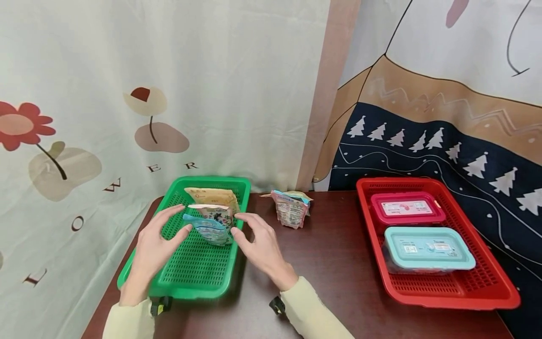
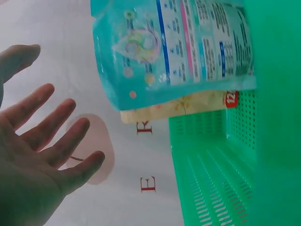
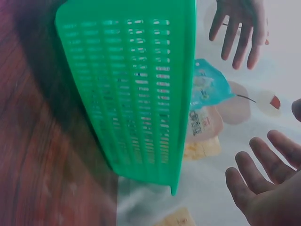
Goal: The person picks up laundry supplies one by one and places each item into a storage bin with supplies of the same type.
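A green plastic basket (image 1: 192, 281) holds three stand-up pouches near its back: a blue one (image 1: 209, 231) in front, a pale pink patterned one (image 1: 221, 214) behind it, a beige one (image 1: 211, 194) rearmost. My left hand (image 1: 153, 249) hovers over the basket's left side, fingers spread, thumb towards the blue pouch. Above the right rim is my right hand (image 1: 264, 248), its fingers loosely extended on the pouches' other side. Both wrist views show a gap between the hands and the blue pouch (image 2: 136, 56). Neither hand holds anything.
More pouches (image 1: 291, 209) stand together on the dark wooden table (image 1: 322, 263), right of the green basket. Farther right, a red basket (image 1: 444, 297) holds a magenta-lidded box (image 1: 406, 209) and a light-blue-lidded box (image 1: 429, 249). A printed curtain (image 1: 254, 94) hangs behind the table.
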`<state>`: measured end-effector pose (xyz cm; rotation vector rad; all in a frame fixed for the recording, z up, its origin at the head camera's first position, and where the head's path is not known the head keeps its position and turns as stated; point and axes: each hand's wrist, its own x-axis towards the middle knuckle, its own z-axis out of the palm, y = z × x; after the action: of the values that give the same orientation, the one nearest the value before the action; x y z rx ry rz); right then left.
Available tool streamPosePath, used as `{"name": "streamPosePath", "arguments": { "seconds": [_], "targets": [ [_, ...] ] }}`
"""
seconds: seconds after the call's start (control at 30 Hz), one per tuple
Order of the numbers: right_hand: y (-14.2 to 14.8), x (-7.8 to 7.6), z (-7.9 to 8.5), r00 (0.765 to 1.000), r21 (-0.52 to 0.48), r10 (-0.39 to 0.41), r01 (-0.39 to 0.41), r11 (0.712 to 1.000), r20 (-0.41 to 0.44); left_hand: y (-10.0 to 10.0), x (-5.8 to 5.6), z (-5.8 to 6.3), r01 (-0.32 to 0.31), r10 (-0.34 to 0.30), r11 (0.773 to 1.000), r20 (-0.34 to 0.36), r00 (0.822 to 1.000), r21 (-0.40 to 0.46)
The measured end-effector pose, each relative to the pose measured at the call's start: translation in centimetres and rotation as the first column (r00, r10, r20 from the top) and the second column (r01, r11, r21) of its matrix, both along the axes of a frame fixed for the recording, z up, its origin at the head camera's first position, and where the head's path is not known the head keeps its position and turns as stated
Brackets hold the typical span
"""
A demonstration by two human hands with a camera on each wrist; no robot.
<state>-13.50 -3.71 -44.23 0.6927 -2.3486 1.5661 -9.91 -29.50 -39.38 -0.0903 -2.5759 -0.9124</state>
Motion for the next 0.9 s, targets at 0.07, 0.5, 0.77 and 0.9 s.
{"name": "streamPosePath", "arguments": {
  "seconds": [0.07, 0.5, 0.77, 0.9],
  "targets": [
    [0.6, 0.2, 0.0, 1.0, -0.01, -0.016, 0.016, 1.0, -0.016, 0.4, 0.2, 0.1, -0.006, 0.006, 1.0, -0.017, 1.0, 0.025],
    [4.9, 1.1, -0.7, 0.988, -0.107, -0.125, 0.116, 0.987, -0.087, 3.9, 1.5, 0.4, 0.001, 0.014, 0.985, -0.086, 0.996, 0.175],
    [7.7, 1.5, -0.8, 0.975, -0.13, -0.212, 0.204, 0.97, -0.058, 6.8, 1.7, 0.7, 0.126, -0.068, 0.945, -0.196, 0.978, 0.301],
    [9.0, 1.6, -0.9, 0.966, -0.141, -0.256, 0.249, 0.958, -0.032, 8.6, 1.6, 0.6, 0.154, -0.087, 0.946, -0.231, 0.969, 0.286]
  ]
}}
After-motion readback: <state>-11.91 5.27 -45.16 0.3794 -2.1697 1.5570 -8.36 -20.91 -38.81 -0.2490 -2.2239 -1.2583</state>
